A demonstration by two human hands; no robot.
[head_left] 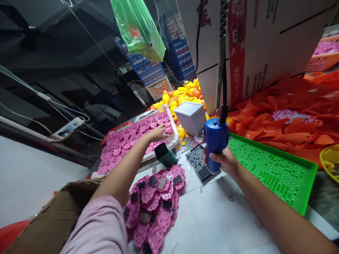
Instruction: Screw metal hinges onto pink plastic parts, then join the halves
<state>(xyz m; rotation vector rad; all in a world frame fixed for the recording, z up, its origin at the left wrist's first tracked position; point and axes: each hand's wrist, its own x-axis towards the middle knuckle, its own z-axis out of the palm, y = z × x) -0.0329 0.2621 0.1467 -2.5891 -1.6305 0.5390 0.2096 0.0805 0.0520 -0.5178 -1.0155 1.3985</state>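
My right hand point(221, 158) is wrapped round a blue electric screwdriver point(216, 139), which hangs upright from a coiled cord above a black perforated screw tray point(198, 164). My left hand point(159, 133) reaches over the near right side of a white-rimmed tray point(173, 135), its fingers stretched out. Rows of pink moulded parts point(127, 139) fill that tray; whether my fingertips touch one I cannot tell. A dark green open container point(166, 156) stands tilted just below my left hand. Nearer to me lies a heap of pink parts point(156, 206) with black or grey square pieces on them.
A bright green perforated tray point(275, 173) lies at the right, beside a large pile of orange parts point(280, 123). Behind the screwdriver rises a big printed carton point(254, 46). A white box point(191, 118) stands mid-table. An open cardboard box point(60, 211) is at lower left.
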